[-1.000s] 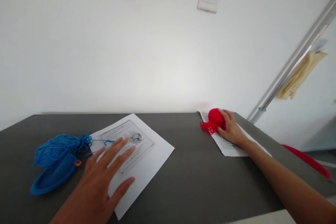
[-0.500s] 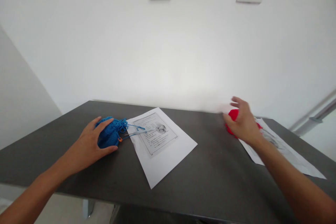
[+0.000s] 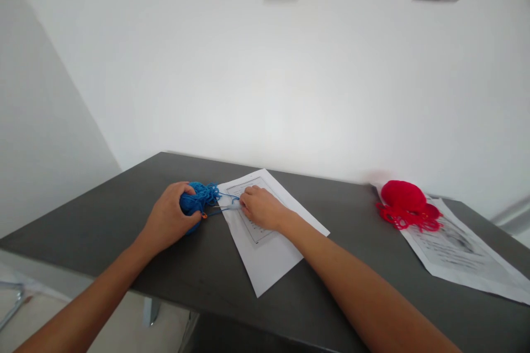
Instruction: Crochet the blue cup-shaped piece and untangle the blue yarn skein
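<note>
Head view: your left hand point(image 3: 168, 220) is curved around a bundle of blue yarn point(image 3: 201, 192), clasping it with the fingers over the far side and the thumb along the near side; the yarn is soft and matte, loosening into a tangle of fine loops at its right end. Your right hand point(image 3: 263, 209) lies over the white printed sheet point(image 3: 267, 267), its fingers bent close together at the pale, smooth handle point(image 3: 234, 206) of a thin-shafted tool; the fingertips are hidden, so whether they are shut on it cannot be told. The two hands are apart, with blue strands and the slender shaft between them; a small orange ring point(image 3: 204, 215) sits by your left thumb. Everything rests on a dark grey, flat tabletop point(image 3: 103, 209) — even and dull in finish — against a plain white wall point(image 3: 207, 66). Well to the right, a rounded, fuzzy-looking mass of red yarn point(image 3: 403, 196), with lacy loops at its near edge, lies partly on a second, slightly creased sheet point(image 3: 476, 267); its print is blurred.
</note>
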A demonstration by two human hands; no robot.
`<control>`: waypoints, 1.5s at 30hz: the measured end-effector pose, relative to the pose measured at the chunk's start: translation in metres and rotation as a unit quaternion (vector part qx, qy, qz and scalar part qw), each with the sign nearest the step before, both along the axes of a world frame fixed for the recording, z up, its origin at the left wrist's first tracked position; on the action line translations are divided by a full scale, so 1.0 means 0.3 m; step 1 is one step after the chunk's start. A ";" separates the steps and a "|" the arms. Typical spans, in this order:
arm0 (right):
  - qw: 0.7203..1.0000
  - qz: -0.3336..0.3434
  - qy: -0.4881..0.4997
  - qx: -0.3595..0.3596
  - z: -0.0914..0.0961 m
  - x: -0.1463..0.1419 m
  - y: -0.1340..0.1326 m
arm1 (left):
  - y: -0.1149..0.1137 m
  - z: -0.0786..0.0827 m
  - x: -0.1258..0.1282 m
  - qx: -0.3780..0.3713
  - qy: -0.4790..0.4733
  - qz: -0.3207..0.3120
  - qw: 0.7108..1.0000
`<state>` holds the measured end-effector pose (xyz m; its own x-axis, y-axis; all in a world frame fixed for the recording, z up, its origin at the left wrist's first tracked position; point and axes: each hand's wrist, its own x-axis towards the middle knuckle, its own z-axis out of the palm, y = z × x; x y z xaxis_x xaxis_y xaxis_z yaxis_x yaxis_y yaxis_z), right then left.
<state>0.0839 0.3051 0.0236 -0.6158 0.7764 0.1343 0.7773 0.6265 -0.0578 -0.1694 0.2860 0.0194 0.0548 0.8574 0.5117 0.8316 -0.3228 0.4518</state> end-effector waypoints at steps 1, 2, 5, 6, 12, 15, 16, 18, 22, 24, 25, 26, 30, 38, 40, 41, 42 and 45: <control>1.000 -0.003 -0.002 -0.006 0.001 -0.002 -0.001 | -0.003 0.001 0.002 0.001 -0.008 0.009 1.000; 1.000 -0.005 -0.002 -0.012 0.003 0.001 -0.006 | -0.006 0.002 0.006 0.001 -0.017 0.017 1.000; 0.999 -0.015 0.009 -0.036 0.008 0.034 -0.034 | -0.014 0.009 0.026 -0.005 -0.042 0.027 0.999; 0.999 -0.020 0.016 -0.044 0.010 0.054 -0.046 | -0.016 0.013 0.038 -0.007 -0.050 0.024 0.998; 0.988 -0.073 0.111 -0.081 0.031 0.252 -0.135 | -0.022 0.034 0.184 -0.018 -0.087 -0.032 0.996; 0.973 -0.092 0.195 -0.086 0.040 0.367 -0.189 | -0.021 0.032 0.291 -0.017 -0.105 -0.066 0.992; 0.965 -0.098 0.227 -0.086 0.040 0.399 -0.207 | -0.021 0.030 0.327 -0.017 -0.110 -0.075 0.991; 0.944 -0.113 0.297 -0.084 0.032 0.449 -0.237 | -0.023 0.023 0.396 -0.019 -0.120 -0.084 0.989; 0.883 -0.141 0.439 -0.083 -0.011 0.483 -0.264 | -0.032 0.020 0.514 -0.040 -0.161 -0.093 0.982; 0.848 -0.152 0.501 -0.083 -0.031 0.475 -0.263 | -0.036 0.029 0.560 -0.035 -0.196 -0.119 0.973; 0.831 -0.157 0.527 -0.083 -0.038 0.468 -0.261 | -0.037 0.035 0.581 -0.025 -0.212 -0.133 0.968; 0.816 -0.163 0.548 -0.085 -0.042 0.460 -0.259 | -0.036 0.041 0.600 -0.012 -0.226 -0.144 0.963; 0.778 -0.180 0.594 -0.098 -0.037 0.415 -0.263 | -0.022 0.043 0.658 -0.014 -0.285 -0.154 0.946; 0.742 -0.205 0.624 -0.135 -0.056 0.356 -0.261 | 0.013 0.000 0.672 -0.121 -0.444 -0.192 0.867; 0.736 -0.213 0.628 -0.135 -0.060 0.358 -0.258 | 0.018 -0.006 0.660 -0.140 -0.464 -0.218 0.847; 0.735 -0.215 0.628 -0.136 -0.061 0.359 -0.257 | 0.020 -0.010 0.655 -0.154 -0.472 -0.226 0.838; 0.736 -0.214 0.627 -0.139 -0.061 0.358 -0.256 | 0.020 -0.014 0.651 -0.167 -0.476 -0.230 0.832; 0.740 -0.209 0.622 -0.149 -0.062 0.351 -0.257 | 0.015 -0.022 0.644 -0.187 -0.480 -0.232 0.825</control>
